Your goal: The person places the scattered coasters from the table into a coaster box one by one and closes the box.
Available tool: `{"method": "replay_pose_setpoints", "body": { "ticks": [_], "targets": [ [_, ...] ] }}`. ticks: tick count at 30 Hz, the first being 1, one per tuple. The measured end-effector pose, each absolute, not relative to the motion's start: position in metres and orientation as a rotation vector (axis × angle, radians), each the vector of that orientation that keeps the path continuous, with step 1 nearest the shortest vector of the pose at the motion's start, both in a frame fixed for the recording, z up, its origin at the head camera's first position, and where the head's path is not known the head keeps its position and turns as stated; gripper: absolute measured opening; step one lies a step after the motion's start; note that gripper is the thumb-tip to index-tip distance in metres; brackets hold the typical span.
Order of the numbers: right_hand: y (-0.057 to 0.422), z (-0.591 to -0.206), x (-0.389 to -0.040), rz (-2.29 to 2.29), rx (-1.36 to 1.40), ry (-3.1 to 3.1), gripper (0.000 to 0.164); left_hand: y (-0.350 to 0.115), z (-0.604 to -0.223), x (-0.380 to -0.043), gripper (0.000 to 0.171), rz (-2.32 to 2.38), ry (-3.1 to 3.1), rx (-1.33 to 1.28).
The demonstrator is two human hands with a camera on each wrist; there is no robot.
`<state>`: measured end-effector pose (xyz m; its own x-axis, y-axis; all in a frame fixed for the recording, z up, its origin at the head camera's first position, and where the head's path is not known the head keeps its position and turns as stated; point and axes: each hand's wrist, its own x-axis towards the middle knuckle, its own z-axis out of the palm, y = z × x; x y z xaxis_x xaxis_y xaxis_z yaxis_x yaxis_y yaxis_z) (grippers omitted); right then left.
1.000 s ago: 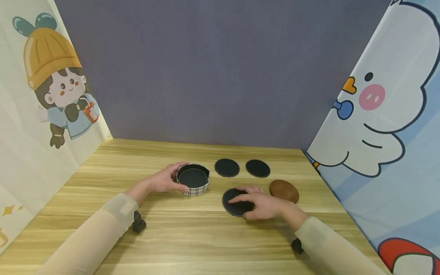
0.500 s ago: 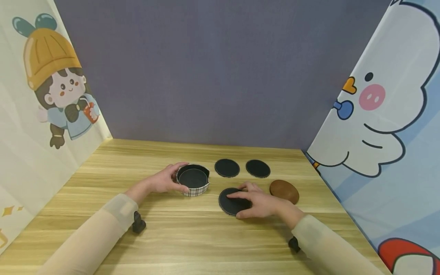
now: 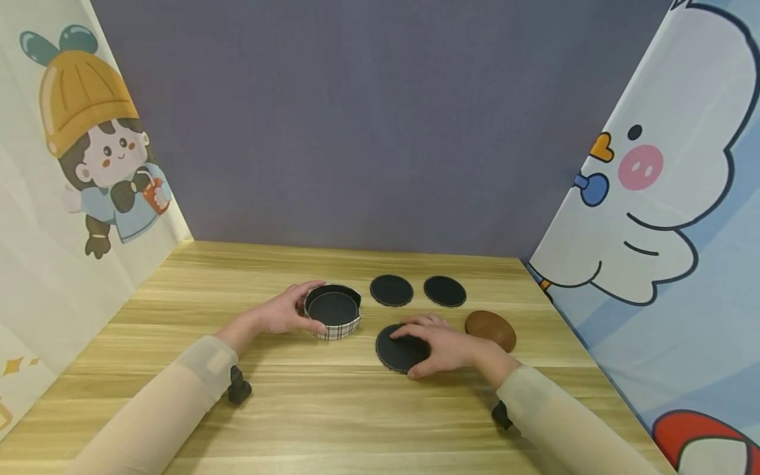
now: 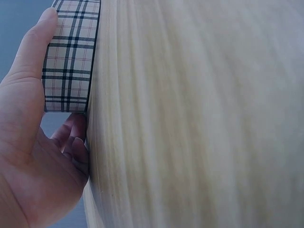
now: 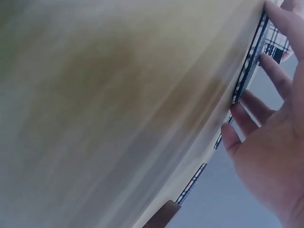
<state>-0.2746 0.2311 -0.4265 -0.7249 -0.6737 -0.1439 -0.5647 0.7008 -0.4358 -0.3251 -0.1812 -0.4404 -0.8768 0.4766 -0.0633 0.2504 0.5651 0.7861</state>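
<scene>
My left hand (image 3: 284, 310) grips a round coaster holder (image 3: 341, 330), thumb on the near side and fingers round the far side. The holder has a plaid wall with a gap at its right, and a black disc lies inside. In the left wrist view, its checked wall (image 4: 71, 61) stands on the table beside the thumb. To the right, my right hand (image 3: 445, 349) spans a round black coaster (image 3: 393, 353), thumb at the near edge, index finger on top, other fingers at the far edge. The right wrist view shows the coaster's checked rim (image 5: 249, 59) at the fingertips.
Two more black coasters, a left one (image 3: 392, 290) and a right one (image 3: 445, 291), lie flat behind. A brown oval object (image 3: 490, 330) sits beyond my right wrist. A grey panel (image 3: 356, 132) rises behind the wooden table (image 3: 320, 422), with printed cloth at both sides.
My right hand and the black coaster under it have slid a little left toward the holder. The left hand and the holder have stayed in place.
</scene>
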Motion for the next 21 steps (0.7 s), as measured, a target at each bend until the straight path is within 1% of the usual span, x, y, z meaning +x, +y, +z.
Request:
{"method": "replay_pose_setpoints", "body": {
  "ticks": [4, 13, 21],
  "targets": [
    [0.230, -0.428, -0.278, -0.552, -0.975, 2.622, 0.077, -0.182, -0.441, -0.325, 0.116, 1.215, 2.530, 0.598],
    [0.224, -0.428, -0.282, -0.624, -0.925, 2.684, 0.089, -0.182, -0.441, -0.324, 0.115, 1.227, 2.517, 0.611],
    [0.214, -0.420, -0.288, -0.780, -0.970, 2.726, 0.089, -0.182, -0.440, -0.323, 0.115, 1.211, 2.536, 0.603]
  ]
}}
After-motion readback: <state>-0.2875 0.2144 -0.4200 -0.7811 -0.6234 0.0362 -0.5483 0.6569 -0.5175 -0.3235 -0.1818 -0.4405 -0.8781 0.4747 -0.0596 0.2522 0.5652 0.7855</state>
